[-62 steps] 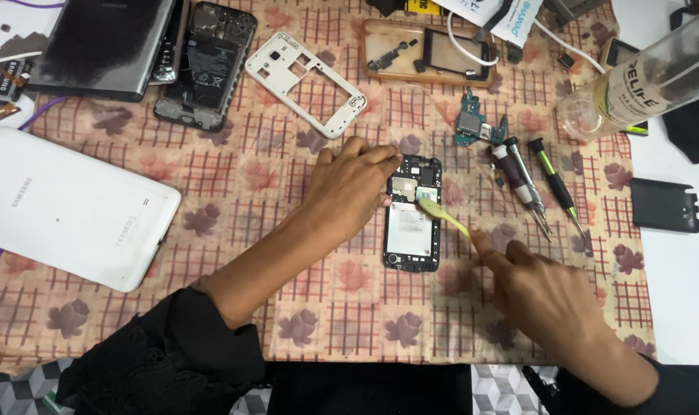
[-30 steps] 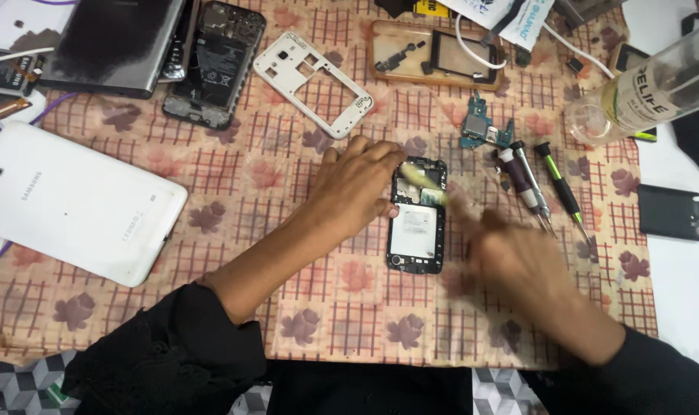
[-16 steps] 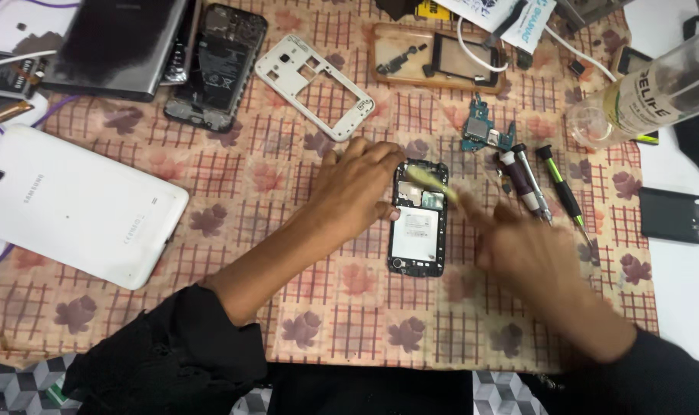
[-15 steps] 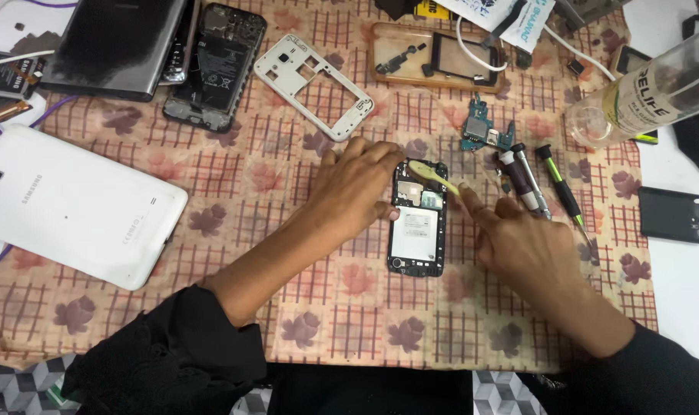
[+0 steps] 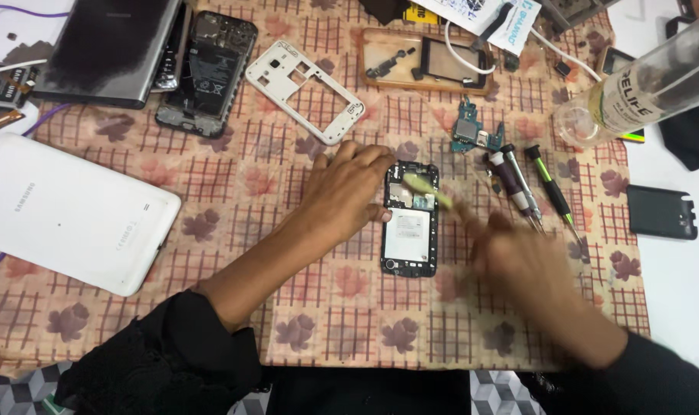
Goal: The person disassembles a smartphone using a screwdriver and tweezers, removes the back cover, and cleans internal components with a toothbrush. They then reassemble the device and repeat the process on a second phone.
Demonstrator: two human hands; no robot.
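An opened phone (image 5: 409, 221) with its back off lies on the patterned cloth in the middle of the view. My left hand (image 5: 348, 192) rests flat against the phone's left edge and steadies it. My right hand (image 5: 522, 265), blurred by motion, holds a pale yellow-green brush (image 5: 429, 189) whose head touches the upper part of the phone's insides.
Two screwdrivers (image 5: 532, 187) and a small circuit board (image 5: 472, 134) lie right of the phone. A white phone frame (image 5: 303, 88), a second opened phone (image 5: 207, 73) and a white tablet (image 5: 65, 215) are to the left. A clear bottle (image 5: 641, 81) and a black back cover (image 5: 661, 211) lie at right.
My right hand has been sweeping the brush back and forth over the phone's top. The left hand and the phone have stayed in place.
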